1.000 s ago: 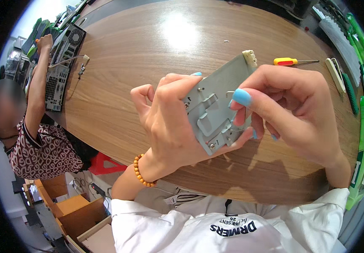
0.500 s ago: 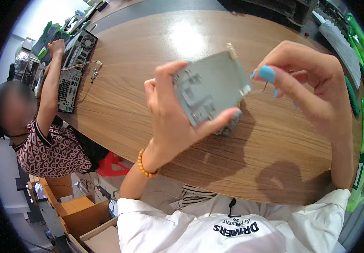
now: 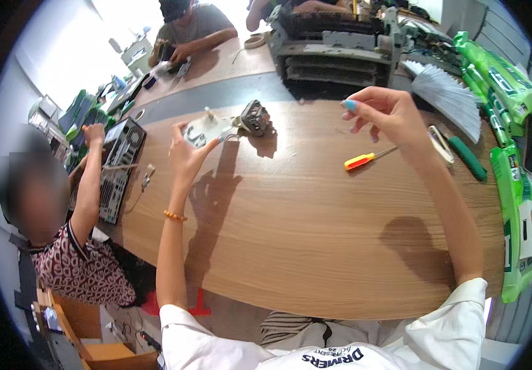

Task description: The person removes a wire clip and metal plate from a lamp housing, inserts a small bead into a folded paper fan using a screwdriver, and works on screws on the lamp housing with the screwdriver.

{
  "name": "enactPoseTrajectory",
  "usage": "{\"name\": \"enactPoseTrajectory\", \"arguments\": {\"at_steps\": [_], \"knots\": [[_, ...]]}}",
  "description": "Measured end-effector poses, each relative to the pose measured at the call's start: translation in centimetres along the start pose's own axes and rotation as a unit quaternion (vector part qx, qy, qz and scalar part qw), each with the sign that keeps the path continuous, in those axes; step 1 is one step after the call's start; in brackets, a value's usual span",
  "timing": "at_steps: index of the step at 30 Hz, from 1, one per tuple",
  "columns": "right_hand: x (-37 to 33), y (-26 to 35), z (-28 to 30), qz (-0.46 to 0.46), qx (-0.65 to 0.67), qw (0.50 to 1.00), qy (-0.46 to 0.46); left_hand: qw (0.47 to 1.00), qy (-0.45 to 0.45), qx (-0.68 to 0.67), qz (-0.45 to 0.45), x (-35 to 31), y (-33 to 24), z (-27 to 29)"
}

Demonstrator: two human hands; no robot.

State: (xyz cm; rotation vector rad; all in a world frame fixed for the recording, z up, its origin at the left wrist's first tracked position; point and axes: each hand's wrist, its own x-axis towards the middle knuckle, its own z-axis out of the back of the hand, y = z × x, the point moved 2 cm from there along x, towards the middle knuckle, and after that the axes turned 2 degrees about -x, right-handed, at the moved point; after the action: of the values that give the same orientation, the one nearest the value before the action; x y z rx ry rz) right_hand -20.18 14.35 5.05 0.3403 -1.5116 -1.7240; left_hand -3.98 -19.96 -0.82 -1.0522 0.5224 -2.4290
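Left hand (image 3: 187, 155) pinches metal plate (image 3: 215, 129); apparently a holding step, next requiring steadiness. Right hand (image 3: 384, 115), near screwdriver (image 3: 359, 162): fingertips together, contents unclear.

We see a smooth wood-grained table (image 3: 315, 216) with a glossy sheen, a matt metal plate (image 3: 215, 128), a plastic screwdriver handle (image 3: 358, 163), shiny plastic bags (image 3: 503, 79) and a matt cloth shirt (image 3: 229, 345).

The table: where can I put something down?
The biggest bare patch is the near middle of the table, between the left forearm, the right forearm, the near edge and the yellow screwdriver. It's crowded on the right, with green packages and white strips, and left, around the computer case.
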Motion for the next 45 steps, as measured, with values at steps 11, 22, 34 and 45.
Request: {"name": "enactPoseTrajectory", "arguments": {"at_steps": [11,22,34,45], "knots": [[0.9,-5.0,-1.4,0.082,0.001,0.997,0.012,0.972,0.078,-0.167,-0.148,-5.7,-12.6,-2.6],[-0.4,-5.2,-4.4,0.098,-0.072,0.992,-0.035,0.924,0.169,-0.344,0.006,-8.0,-16.0,-6.0],[-1.9,-5.3,-5.5,0.316,-0.444,0.837,-0.044,0.87,0.3,-0.391,0.009,-8.9,-15.2,-5.8],[-3.5,-5.2,-6.9,0.333,-0.584,0.739,0.053,0.964,0.132,-0.128,-0.19,-9.2,-15.2,-4.5]]}}
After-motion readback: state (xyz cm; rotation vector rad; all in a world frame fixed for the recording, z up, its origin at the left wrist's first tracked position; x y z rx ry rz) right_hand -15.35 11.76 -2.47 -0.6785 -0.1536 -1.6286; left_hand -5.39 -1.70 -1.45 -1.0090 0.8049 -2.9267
